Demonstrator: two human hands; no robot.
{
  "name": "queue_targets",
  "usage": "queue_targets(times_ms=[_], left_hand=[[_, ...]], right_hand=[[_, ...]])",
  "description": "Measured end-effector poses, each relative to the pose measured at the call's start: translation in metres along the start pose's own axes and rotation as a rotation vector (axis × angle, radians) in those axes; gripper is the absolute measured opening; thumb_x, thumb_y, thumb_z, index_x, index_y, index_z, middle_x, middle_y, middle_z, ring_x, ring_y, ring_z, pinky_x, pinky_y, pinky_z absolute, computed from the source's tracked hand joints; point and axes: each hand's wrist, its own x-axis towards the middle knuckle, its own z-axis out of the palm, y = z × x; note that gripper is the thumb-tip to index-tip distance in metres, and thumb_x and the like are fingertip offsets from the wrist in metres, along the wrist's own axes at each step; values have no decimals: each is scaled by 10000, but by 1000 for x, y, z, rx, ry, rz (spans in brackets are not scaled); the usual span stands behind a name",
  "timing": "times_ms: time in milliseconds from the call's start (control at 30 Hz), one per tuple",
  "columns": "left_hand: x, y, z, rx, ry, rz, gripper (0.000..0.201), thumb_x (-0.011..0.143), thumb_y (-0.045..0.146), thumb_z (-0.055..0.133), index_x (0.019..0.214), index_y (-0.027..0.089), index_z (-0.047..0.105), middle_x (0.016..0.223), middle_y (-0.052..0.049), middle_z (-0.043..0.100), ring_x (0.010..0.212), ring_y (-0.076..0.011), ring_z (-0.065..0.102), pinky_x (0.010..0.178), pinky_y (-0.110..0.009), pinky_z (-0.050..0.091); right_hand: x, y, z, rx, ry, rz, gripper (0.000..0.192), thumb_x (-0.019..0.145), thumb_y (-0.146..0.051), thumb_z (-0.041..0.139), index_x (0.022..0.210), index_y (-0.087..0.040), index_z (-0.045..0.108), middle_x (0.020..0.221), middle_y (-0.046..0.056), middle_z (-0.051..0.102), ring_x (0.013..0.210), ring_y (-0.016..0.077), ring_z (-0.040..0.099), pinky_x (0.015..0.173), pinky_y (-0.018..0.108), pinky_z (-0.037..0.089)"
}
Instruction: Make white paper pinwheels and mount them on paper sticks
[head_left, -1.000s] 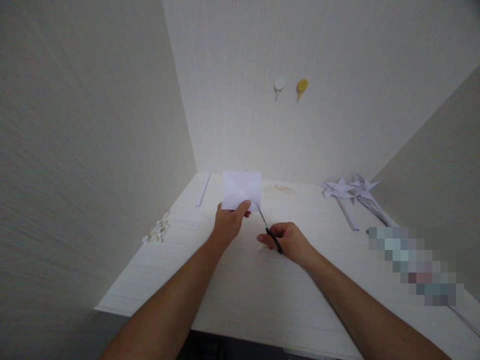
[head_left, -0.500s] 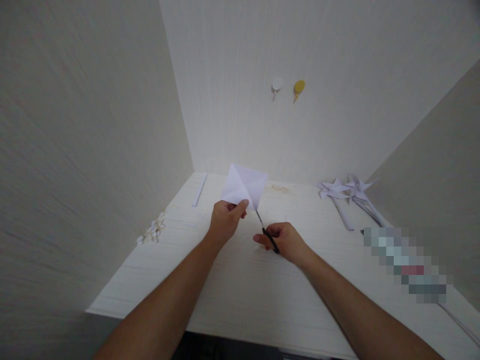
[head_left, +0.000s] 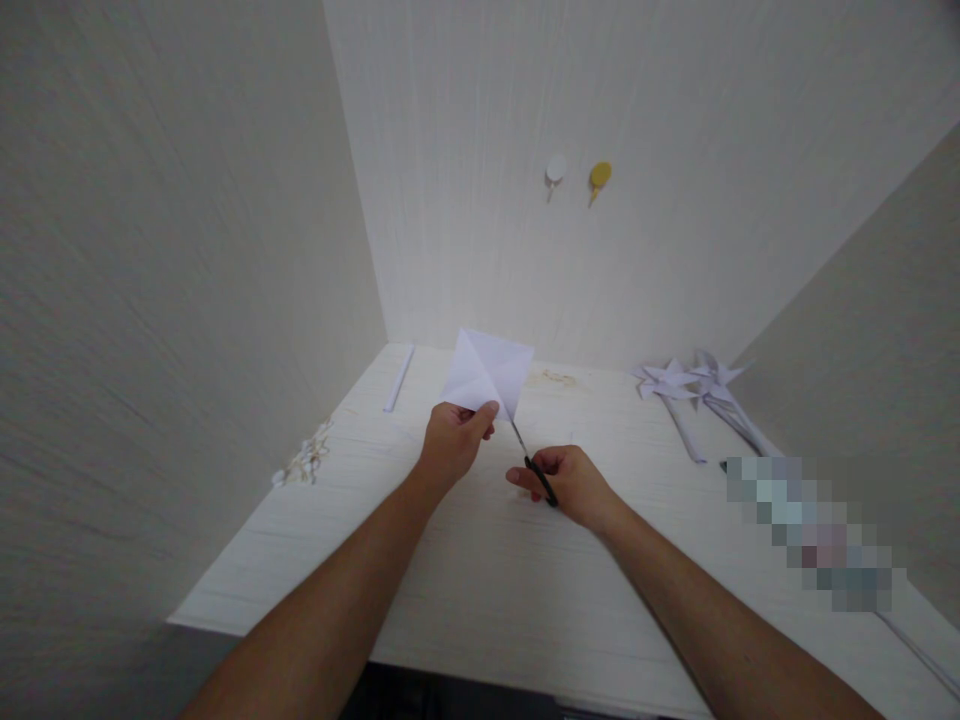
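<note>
My left hand [head_left: 451, 441] pinches the lower edge of a white square of paper [head_left: 487, 371], held up above the table and turned so one corner points down. The paper shows diagonal creases. My right hand [head_left: 571, 482] grips black-handled scissors [head_left: 532, 467], and their blades reach up to the paper's lower corner. Both hands hover over the middle of the white table [head_left: 480, 560].
Two paper pinwheels on paper sticks [head_left: 686, 385] lie at the table's back right. A paper strip [head_left: 398, 379] lies at the back left, and a small pile of pale bits [head_left: 306, 462] sits at the left edge. Two hooks [head_left: 577, 175] hang on the back wall.
My left hand has turned the paper from lying square to standing on a corner. The scissors stay at the paper's lower edge.
</note>
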Motion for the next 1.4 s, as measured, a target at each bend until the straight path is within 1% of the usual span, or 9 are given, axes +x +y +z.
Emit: queue_targets(times_ms=[300, 500, 767, 933, 1033, 1400], left_hand=[[0, 0, 0, -7, 2, -3, 383, 739, 448, 678, 452, 210, 591, 500, -16, 623, 521, -150, 577, 586, -282, 449], [-1, 2, -1, -16, -9, 1, 387, 742, 445, 678, 448, 210, 589, 504, -15, 624, 528, -151, 578, 592, -283, 456], [-1, -4, 0, -23, -35, 0, 379, 745, 456, 690, 472, 208, 603, 517, -20, 631, 531, -155, 575, 589, -292, 452], [-1, -5, 0, -28, -48, 5, 383, 751, 451, 690, 469, 207, 601, 518, -17, 626, 538, -153, 569, 593, -290, 452], [-1, -5, 1, -33, -50, 4, 383, 749, 447, 685, 462, 209, 596, 511, -15, 620, 526, -149, 561, 581, -289, 448], [-1, -8, 2, -54, -72, -2, 370, 732, 444, 692, 463, 208, 596, 500, -19, 620, 517, -152, 567, 570, -290, 448]], right_hand=[[-1, -4, 0, -16, 16, 13, 585, 626, -715, 827, 515, -193, 588, 459, -30, 500, 440, 91, 344, 449, 280, 223], [-1, -3, 0, -14, 19, 5, 583, 641, -709, 825, 519, -192, 585, 481, -19, 534, 460, 94, 365, 464, 278, 248], [1, -1, 0, -14, 22, -3, 584, 652, -703, 834, 528, -183, 600, 490, -13, 543, 464, 93, 366, 463, 275, 249], [-1, -5, 0, -6, 27, 9, 608, 622, -728, 836, 514, -193, 568, 463, -28, 509, 443, 87, 339, 445, 271, 230], [-1, -6, 0, -4, 27, 14, 611, 612, -729, 836, 508, -198, 553, 464, -27, 510, 445, 87, 348, 445, 269, 230], [-1, -6, 0, 15, 24, 11, 626, 597, -751, 831, 514, -196, 554, 465, -26, 503, 444, 88, 343, 442, 272, 220]])
